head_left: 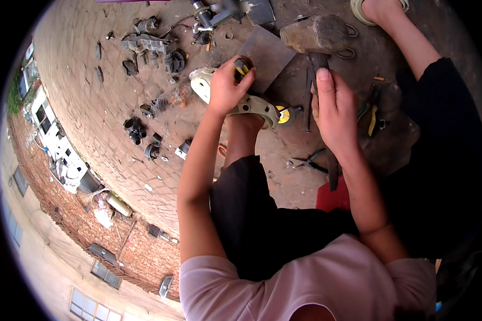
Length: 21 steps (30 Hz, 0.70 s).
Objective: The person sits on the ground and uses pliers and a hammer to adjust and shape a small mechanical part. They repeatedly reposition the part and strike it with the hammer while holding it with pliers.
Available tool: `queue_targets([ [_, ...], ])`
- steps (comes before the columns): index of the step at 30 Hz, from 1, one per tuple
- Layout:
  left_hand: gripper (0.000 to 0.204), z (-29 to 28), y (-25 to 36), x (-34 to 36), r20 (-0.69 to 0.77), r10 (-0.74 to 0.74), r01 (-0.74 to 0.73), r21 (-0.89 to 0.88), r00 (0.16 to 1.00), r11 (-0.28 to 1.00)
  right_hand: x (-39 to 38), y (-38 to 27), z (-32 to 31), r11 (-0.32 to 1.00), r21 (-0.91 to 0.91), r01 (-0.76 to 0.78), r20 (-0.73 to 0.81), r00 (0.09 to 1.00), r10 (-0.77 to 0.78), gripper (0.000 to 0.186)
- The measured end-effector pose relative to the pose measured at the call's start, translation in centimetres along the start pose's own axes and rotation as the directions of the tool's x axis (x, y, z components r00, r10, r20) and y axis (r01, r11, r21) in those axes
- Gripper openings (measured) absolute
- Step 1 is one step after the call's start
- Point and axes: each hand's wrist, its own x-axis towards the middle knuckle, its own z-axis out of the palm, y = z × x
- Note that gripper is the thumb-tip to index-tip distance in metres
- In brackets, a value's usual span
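My right hand (337, 109) is wrapped round the wooden handle of a hammer (318, 33), thumb along the shaft. The hammer's blocky, worn head is raised at the top, and its handle runs back past my wrist. My left hand (233, 85) is closed round a short tool with a yellow-and-black handle (242, 66); its lower part is hidden by my fingers. This hand is above my left shoe, a beige clog (201, 83). A flat grey metal plate (265, 52) lies on the ground just beyond my left hand.
Pliers with dark handles (311, 160) lie between my legs, near a yellow-handled tool (372, 122) and a round yellow-labelled item (285, 114). Several dark machine parts (150, 45) are scattered on the left. A metal device (203, 13) stands at the top. Something red (332, 197) shows beneath me.
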Motion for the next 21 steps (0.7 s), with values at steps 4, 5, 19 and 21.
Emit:
queue_targets([
  [4, 0.018, -0.3, 0.9, 1.0, 0.025, 0.042, -0.045, 0.102, 0.999, 0.994, 0.7, 0.5, -0.5, 1.000, 0.015, 0.001, -0.021, 1.000, 0.000, 0.047],
  [5, 0.019, -0.2, 0.9, 1.2, 0.010, 0.075, -0.076, 0.115, 0.997, 0.990, 0.8, 0.7, -0.6, 1.000, 0.026, 0.009, -0.033, 0.999, -0.008, 0.047],
  [19, 0.022, -0.6, 0.3, 0.9, -0.033, 0.034, -0.033, 0.043, 0.999, 0.999, 1.4, 1.1, -1.1, 0.987, 0.109, -0.116, -0.049, 0.991, 0.122, 0.050],
  [21, 0.023, -0.4, 0.1, 0.9, -0.025, 0.017, -0.017, 0.006, 1.000, 1.000, 1.3, 1.6, -1.1, 0.992, 0.096, -0.085, -0.063, 0.994, 0.092, 0.051],
])
